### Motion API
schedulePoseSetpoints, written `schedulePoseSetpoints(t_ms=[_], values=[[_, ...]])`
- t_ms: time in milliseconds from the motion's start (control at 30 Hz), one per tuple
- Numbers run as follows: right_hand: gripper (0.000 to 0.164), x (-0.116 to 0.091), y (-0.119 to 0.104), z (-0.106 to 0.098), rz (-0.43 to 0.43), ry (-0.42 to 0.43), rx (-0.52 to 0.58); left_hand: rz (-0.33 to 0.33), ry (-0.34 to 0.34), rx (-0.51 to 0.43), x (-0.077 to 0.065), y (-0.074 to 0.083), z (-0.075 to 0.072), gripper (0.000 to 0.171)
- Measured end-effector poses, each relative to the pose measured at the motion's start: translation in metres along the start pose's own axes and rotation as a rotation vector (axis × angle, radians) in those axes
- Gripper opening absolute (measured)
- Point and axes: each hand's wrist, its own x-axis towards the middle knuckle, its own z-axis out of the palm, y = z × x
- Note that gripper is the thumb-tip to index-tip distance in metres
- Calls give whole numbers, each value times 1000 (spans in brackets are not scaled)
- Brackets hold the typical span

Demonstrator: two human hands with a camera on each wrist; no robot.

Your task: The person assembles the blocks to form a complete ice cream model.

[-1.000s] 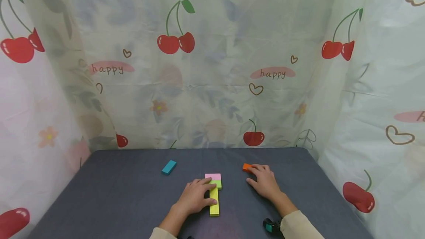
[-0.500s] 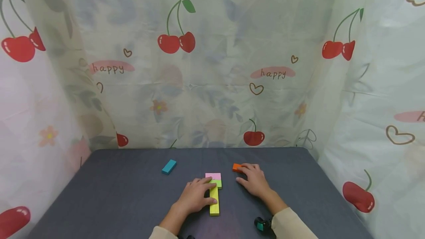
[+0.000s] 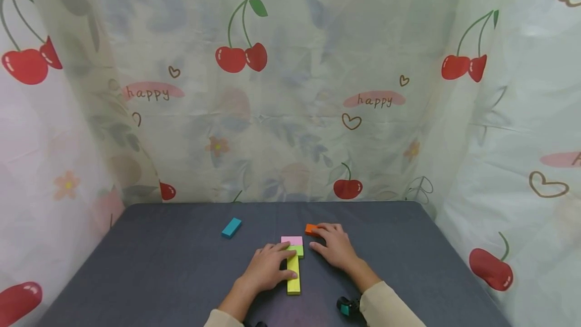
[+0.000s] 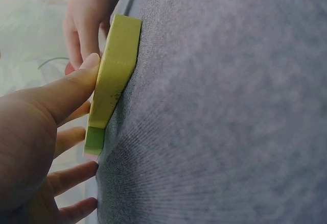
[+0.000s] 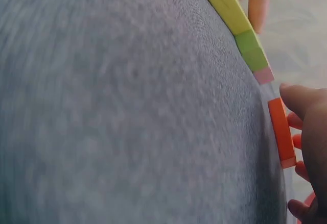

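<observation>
My left hand [image 3: 269,268] rests with spread, relaxed fingers on a row of wooden blocks: a long yellow block [image 3: 293,284] nearest me, a light green block [image 3: 297,251] beyond it, then a pink block [image 3: 292,240]. In the left wrist view its thumb lies on the face of the yellow block [image 4: 118,60]. To the right of the row, my right hand [image 3: 335,246] lays its fingertips on an orange block [image 3: 310,229], thumb apart from it. This orange block [image 5: 281,132] lies on the dark cloth, a short gap from the pink end.
A blue block [image 3: 231,227] lies alone at the back left of the grey-covered table [image 3: 181,266]. A dark band with a teal part [image 3: 346,309] sits at the right wrist. A patterned curtain [image 3: 290,115] encloses the table's back and sides.
My right hand has slid the orange block leftward across the table, closer to the pink block. The left hand and its row of blocks have stayed put.
</observation>
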Motion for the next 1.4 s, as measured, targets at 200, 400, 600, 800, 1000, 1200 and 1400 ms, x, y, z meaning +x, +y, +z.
schedulePoseSetpoints(t_ms=[200,400,600,800,1000,1200,1400], values=[[44,3,-8,3,-29,-8,22,-2,-6,-9,0,0,-2,57],[43,5,-15,5,-59,-17,43,-2,-11,-11,-1,1,-2,57],[41,6,-18,7,-100,-22,52,8,-4,-13,-1,0,0,57],[38,8,-20,7,-139,-31,85,7,-4,-21,-1,0,-1,57],[34,12,-26,6,-150,-69,103,-3,-16,-24,-1,0,-2,57],[32,14,-31,6,-162,-94,130,-5,-22,-29,0,-1,-2,57],[34,16,-31,8,-217,-73,138,-1,-20,-31,0,0,-2,57]])
